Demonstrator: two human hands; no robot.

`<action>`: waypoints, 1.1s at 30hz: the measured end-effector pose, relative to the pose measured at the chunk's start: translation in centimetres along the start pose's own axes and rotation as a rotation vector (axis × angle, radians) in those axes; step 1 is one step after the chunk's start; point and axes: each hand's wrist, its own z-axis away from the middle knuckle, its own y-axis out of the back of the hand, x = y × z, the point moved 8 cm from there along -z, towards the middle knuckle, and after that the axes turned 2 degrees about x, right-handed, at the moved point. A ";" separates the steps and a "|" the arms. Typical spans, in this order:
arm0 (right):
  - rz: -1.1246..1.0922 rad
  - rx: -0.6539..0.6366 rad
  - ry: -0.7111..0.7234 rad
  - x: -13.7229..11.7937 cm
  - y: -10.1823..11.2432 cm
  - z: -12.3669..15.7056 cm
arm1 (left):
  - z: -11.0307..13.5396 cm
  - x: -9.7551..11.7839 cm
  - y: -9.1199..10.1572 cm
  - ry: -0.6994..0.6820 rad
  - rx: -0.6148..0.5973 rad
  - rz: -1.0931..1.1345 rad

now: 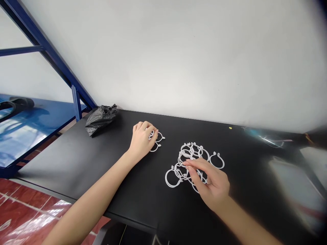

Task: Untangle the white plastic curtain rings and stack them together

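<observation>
Several white plastic open rings (194,154) lie in a loose heap on the black table (76,160). My right hand (209,182) rests on the near side of the heap, fingers pinched on one ring. A smaller cluster of white rings (157,142) lies further left. My left hand (143,137) sits on that cluster with its fingers curled over the rings.
A crumpled black plastic bag (100,118) lies at the table's back left corner. A white wall stands behind the table. A blue metal frame (51,54) and a blue shelf (28,126) are at the left. Red floor tiles (22,217) show below the table's edge.
</observation>
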 end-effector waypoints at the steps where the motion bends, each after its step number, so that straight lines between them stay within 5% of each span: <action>1: 0.001 0.002 0.000 0.0 0.0 0.0 | 0.0 0.5 0.2 -0.021 0.013 0.026; 5: 0.000 0.017 -0.009 0.3 0.2 0.2 | 0.5 3.9 0.6 -0.175 -0.017 0.175; 12: 0.169 0.143 -0.130 2.6 1.8 0.1 | 2.9 9.0 -1.0 -0.442 -0.327 0.351; 20: 0.321 -0.103 -0.261 6.4 1.1 -0.9 | 3.6 9.0 -2.2 -0.446 -0.452 0.362; 33: 0.369 -0.074 -0.219 6.1 1.3 -0.8 | 3.8 9.4 -2.6 -0.476 -0.477 0.301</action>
